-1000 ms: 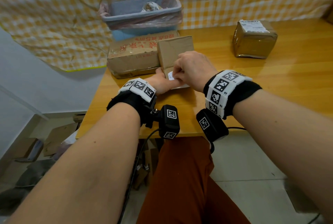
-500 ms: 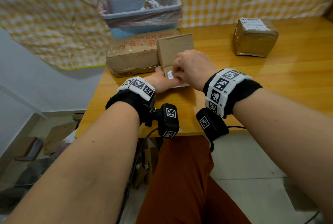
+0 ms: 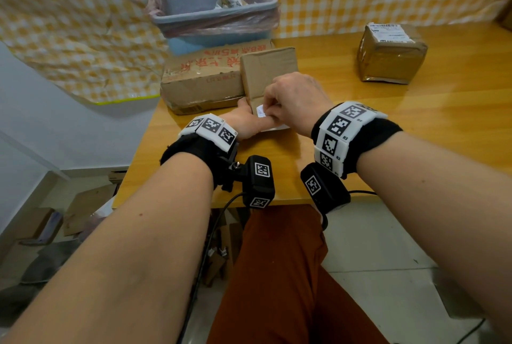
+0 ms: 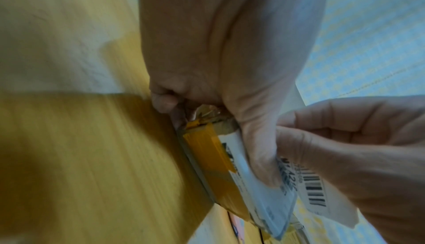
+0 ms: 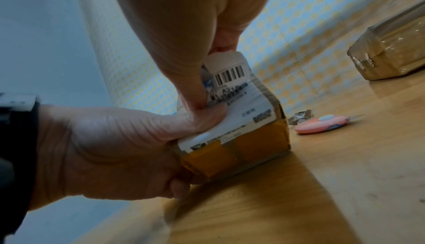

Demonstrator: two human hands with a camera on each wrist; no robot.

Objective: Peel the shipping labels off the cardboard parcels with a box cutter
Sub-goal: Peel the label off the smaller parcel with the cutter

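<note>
A small cardboard parcel (image 5: 260,148) with orange tape lies on the wooden table (image 3: 415,127) near its front edge. My left hand (image 3: 246,122) grips it, thumb pressed on its white shipping label (image 5: 248,109) and fingers curled under the near end. My right hand (image 3: 273,111) pinches the label's barcode corner (image 5: 230,71), which curls up off the cardboard. The pink box cutter (image 5: 322,124) lies on the table just beyond the parcel, in neither hand. In the left wrist view the lifted label (image 4: 315,189) hangs between the right hand's fingers.
A large printed carton (image 3: 202,80) and an upright brown box (image 3: 267,69) stand right behind my hands. A lined blue bin (image 3: 213,14) sits behind them. A taped parcel (image 3: 392,52) with a label stands far right. A crumpled scrap (image 5: 301,116) lies by the cutter.
Both hands keep the same hold on the parcel and the label corner. Only the head view has shifted slightly.
</note>
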